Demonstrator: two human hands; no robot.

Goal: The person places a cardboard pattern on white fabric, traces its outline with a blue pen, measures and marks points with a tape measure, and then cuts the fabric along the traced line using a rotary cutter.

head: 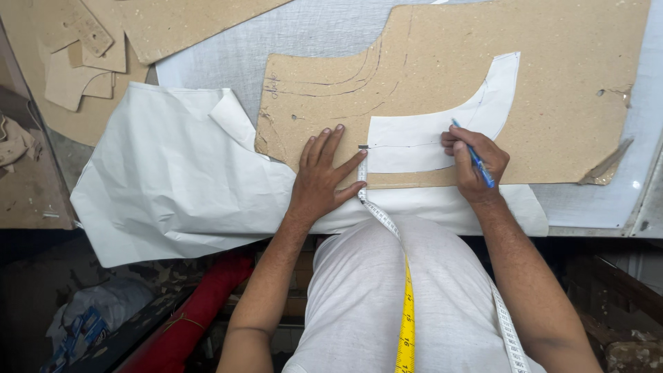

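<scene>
Rough cardboard pattern (552,90), curved white paper piece (421,141), left hand (321,176) flat pressing tape measure (366,186), right hand (476,162) gripping blue pen (476,160)

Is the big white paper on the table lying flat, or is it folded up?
Mostly spread flat, not folded up. The big white paper lies open across the table, with only one corner near its top curled over. The left hand rests beside it.

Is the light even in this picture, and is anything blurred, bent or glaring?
Head view: bright, even light on the table, with only soft shadows beside the left hand and the right hand holding a blue pen; below the table edge it is dark and murky; a small glint sits on the table's right rim; wide-lens bending curves the edges; hands and tape measure look sharp.
</scene>
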